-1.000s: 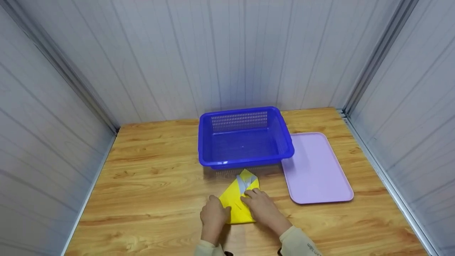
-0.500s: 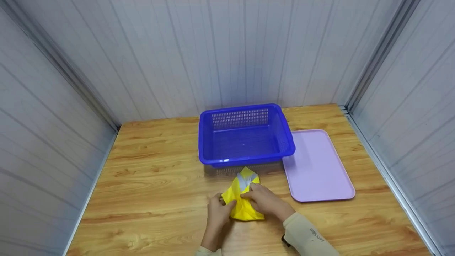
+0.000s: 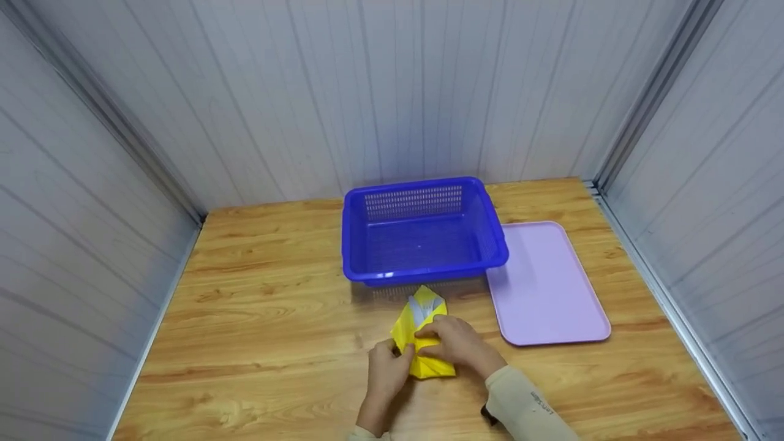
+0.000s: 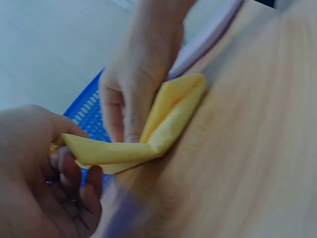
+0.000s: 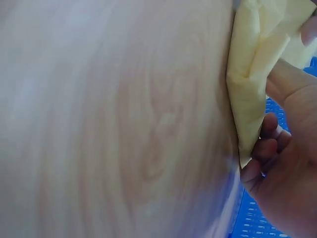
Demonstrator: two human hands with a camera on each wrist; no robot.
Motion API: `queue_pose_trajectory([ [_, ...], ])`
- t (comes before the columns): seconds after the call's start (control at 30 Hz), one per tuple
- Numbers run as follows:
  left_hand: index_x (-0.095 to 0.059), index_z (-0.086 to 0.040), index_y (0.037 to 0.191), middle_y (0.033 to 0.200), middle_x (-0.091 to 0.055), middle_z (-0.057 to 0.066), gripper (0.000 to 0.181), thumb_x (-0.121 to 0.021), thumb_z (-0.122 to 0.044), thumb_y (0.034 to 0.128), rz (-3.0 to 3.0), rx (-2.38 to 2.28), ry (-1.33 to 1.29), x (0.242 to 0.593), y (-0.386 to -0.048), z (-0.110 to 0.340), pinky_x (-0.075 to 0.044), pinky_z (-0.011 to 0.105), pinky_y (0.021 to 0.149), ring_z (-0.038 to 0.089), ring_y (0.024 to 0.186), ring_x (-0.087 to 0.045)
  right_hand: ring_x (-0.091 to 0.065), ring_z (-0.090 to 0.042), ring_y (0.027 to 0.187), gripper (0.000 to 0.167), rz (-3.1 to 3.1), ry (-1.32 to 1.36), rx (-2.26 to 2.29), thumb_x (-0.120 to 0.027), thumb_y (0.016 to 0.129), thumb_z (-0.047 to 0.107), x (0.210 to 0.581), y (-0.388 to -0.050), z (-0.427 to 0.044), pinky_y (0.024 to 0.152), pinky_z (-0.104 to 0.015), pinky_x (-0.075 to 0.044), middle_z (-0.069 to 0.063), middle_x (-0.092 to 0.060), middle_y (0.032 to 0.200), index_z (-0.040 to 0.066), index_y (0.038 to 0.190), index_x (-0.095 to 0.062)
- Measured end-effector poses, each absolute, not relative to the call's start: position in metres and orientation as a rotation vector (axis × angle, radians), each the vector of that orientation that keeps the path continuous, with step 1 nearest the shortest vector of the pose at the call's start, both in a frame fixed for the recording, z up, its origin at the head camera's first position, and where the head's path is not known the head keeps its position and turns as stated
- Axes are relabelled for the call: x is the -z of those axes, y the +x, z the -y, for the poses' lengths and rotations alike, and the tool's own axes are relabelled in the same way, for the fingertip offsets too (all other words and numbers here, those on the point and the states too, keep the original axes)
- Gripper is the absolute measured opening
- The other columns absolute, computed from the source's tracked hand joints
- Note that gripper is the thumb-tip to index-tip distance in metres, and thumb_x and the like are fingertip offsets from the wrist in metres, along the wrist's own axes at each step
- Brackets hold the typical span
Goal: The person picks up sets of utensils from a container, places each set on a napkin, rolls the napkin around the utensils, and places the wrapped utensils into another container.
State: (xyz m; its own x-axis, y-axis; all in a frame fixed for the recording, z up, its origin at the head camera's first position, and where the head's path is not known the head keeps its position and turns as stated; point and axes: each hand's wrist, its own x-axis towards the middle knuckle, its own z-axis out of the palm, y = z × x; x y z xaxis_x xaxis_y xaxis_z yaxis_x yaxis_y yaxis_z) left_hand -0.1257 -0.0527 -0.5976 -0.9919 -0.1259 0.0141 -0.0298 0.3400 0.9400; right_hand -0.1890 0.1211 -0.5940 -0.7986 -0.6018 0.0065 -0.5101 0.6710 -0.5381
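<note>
A yellow napkin (image 3: 401,327) lies folded around grey cutlery (image 3: 421,311) on the wooden table; fork tines show at its far, open end, while the handles are hidden. My left hand (image 3: 387,372) pinches the napkin's left edge between thumb and fingers, lifting that flap (image 4: 111,152) off the table in the left wrist view. Across from it, my right hand (image 3: 460,344) holds the middle and right side of the fold. In the right wrist view the right thumb lies against the napkin (image 5: 246,94), and the other fingers (image 5: 267,148) curl by its edge.
A blue plastic basket (image 3: 422,271) with mesh sides stands just beyond the napkin. To its right a pink tray (image 3: 548,294) lies flat, its left edge partly behind the basket. Panel walls (image 3: 392,92) enclose the table (image 3: 263,318) at the back and sides.
My left hand has lifted the napkin's left side and carried it rightward over the cutlery, making the bundle narrower. My right hand stays on the fold, its fingers shifted slightly.
</note>
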Motion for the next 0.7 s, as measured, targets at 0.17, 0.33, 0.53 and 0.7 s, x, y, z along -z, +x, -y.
queue_pose_trajectory([
  [0.17,-0.071,-0.003,0.077,0.078,-0.051,-0.003,0.007,-0.071,-0.008,0.0812,2.44,1.458,-0.131,0.603,-0.132,0.028,-0.046,0.024,0.06,0.009,0.07,-0.049,-0.057,-0.015,0.078,0.02,-2.749,-0.766,0.94,-0.074,0.082,0.012,0.596,-0.191,-0.121,0.07,-0.035,-0.048,0.003,-0.064,0.086,0.01,0.101,-0.069],
  [0.33,-0.071,0.0,0.08,0.095,-0.056,0.0,0.005,-0.072,-0.005,0.0801,2.389,1.329,-0.226,0.609,-0.135,0.009,-0.05,0.028,0.074,0.012,0.087,-0.054,-0.043,-0.012,0.062,0.027,-2.772,-0.684,1.075,-0.058,0.075,-0.015,0.604,-0.191,-0.122,0.057,-0.027,-0.038,0.006,-0.043,0.066,0.01,0.082,-0.051],
  [0.53,-0.067,-0.005,0.089,0.101,-0.054,0.002,0.007,-0.064,-0.011,0.0922,2.425,1.392,-0.233,0.614,-0.132,-0.001,-0.048,0.024,0.07,0.011,0.085,-0.052,-0.045,-0.009,0.057,0.027,-2.764,-0.642,1.082,-0.054,0.082,-0.01,0.608,-0.192,-0.125,0.053,-0.024,-0.039,0.008,-0.046,0.063,0.015,0.072,-0.052],
  [0.7,-0.06,-0.011,0.086,0.113,-0.052,0.005,0.012,-0.057,-0.013,0.0982,2.485,1.383,-0.339,0.615,-0.134,-0.003,-0.049,0.031,0.085,0.015,0.101,-0.054,-0.046,-0.011,0.061,0.023,-2.581,-0.611,1.214,-0.055,0.079,-0.013,0.603,-0.195,-0.136,0.055,-0.024,-0.039,0.005,-0.046,0.066,0.01,0.077,-0.055],
])
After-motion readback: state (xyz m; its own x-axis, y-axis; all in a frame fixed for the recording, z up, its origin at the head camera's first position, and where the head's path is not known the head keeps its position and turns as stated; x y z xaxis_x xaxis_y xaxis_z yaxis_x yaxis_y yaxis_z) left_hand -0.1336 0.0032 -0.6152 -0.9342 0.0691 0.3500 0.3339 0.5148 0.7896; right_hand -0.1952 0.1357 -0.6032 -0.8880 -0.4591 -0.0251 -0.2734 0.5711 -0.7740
